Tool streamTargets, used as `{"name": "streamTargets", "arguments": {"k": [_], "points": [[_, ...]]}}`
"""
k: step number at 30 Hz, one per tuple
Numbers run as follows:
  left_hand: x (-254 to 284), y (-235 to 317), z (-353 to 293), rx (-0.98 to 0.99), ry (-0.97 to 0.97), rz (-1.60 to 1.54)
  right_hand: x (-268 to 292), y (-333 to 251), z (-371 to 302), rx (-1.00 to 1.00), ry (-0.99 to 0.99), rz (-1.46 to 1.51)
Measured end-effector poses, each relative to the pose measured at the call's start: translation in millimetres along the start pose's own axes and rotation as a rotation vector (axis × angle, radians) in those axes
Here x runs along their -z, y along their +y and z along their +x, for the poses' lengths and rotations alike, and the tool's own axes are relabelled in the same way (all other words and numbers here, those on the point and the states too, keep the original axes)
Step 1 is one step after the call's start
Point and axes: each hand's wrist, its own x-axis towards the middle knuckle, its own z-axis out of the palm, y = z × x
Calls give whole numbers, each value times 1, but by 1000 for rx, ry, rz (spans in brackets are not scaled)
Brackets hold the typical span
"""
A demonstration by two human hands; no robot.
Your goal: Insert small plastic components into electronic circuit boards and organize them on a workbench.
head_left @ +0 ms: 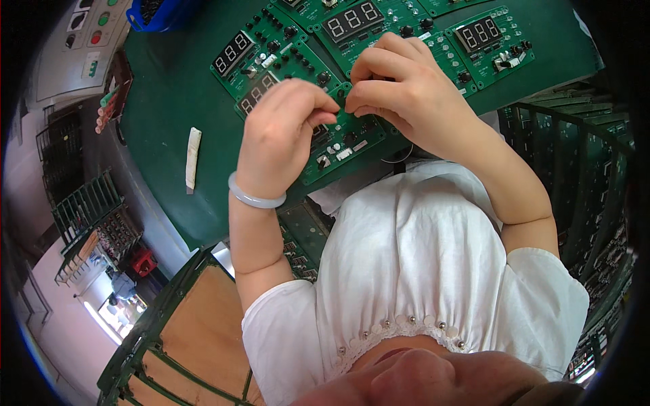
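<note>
Both my hands are over a green circuit board [367, 137] near the table's front edge. Thumb and fingers of my left hand [283, 128] are pinched together above its left part; a pale bangle circles that wrist. My right hand [406, 88] also has its fingertips closed, close to those of the left. Whatever sits between either set of fingertips is too small or hidden to name. The hands cover much of this board and part of its digit display. White and black components show along its lower side.
More green boards with three-digit displays [232, 53] lie beyond, on the green table [159, 115]. A white-wrapped blade [193, 160] lies to the left. At the far left are a blue bin [157, 19] and a button panel [84, 51]. Racks [569, 159] stand at right.
</note>
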Motion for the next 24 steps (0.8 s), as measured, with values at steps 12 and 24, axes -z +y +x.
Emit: {"name": "streamTargets", "arguments": {"k": [12,24], "points": [[-9,8,-14,6,36,250,2,2,9,52,-16,-74],[-22,17,-13,-26,34,431,-15,50,7,674,638,-532]]}}
